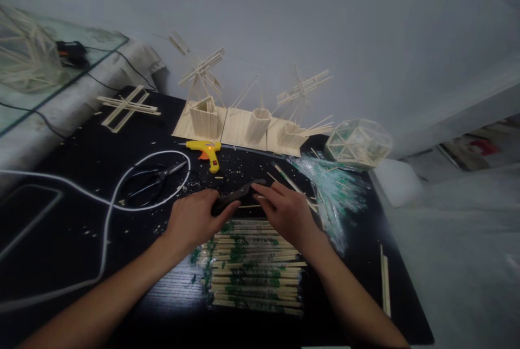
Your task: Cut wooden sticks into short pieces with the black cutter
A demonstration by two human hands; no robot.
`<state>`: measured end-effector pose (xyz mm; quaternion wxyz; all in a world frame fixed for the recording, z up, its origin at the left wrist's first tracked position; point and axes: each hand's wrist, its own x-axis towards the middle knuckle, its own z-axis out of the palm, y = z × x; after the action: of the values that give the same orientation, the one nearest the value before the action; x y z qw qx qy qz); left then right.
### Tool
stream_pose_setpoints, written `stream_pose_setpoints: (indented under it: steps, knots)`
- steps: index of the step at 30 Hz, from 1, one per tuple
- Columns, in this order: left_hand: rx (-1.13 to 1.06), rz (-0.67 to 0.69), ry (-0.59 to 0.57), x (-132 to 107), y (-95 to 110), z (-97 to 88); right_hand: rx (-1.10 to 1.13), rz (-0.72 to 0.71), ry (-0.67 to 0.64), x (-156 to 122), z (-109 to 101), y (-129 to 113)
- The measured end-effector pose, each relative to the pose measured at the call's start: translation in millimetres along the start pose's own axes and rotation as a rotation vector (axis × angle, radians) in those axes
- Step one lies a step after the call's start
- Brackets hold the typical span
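Observation:
My left hand (pixel 196 213) is wrapped round dark hand cutters (pixel 239 193), whose tip points up and right. My right hand (pixel 287 209) is closed in a pinch beside the cutters' jaws. A thin wooden stick (pixel 261 197) shows its pale end at my right fingertips; the rest is hidden by the fingers. Another thin stick (pixel 249 206) lies just below the cutters. Under both hands is a stack of wrapped chopsticks (pixel 255 267) in clear film with green print.
Behind my hands lie a yellow glue gun (pixel 206 149) and black-handled scissors (pixel 162 174) inside a white cable (pixel 117 186) loop. Stick-built windmill models (pixel 203 116) line the back. Empty plastic wrappers (pixel 337 192) heap at right, near a faceted glass-like frame (pixel 359 143). Crossed sticks (pixel 129 106) lie left.

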<state>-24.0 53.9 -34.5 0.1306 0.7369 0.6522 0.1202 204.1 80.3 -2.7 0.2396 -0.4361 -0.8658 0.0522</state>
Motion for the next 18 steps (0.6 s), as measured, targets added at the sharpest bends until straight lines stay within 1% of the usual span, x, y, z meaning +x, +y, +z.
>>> stream_pose_setpoints:
  steps: [2, 5, 13, 16, 18]
  knots:
    - [0.027, -0.003, -0.009, 0, 1, -0.8, -0.026, -0.016, -0.009, -1, 2, 1]
    - [0.066, -0.001, -0.007, 0, 2, -1.6, -0.010, -0.002, -0.028, 0, 0, 0]
    - [0.077, 0.020, -0.006, 0, 0, 1.5, 0.154, 0.017, -0.104, 4, -7, 4]
    - [0.060, 0.025, -0.017, 1, -1, 1.1, 0.199, 0.036, -0.095, 7, -21, 10]
    - [0.042, 0.023, -0.022, 1, -1, 0.5, 0.180, 0.096, -0.021, 8, -38, 20]
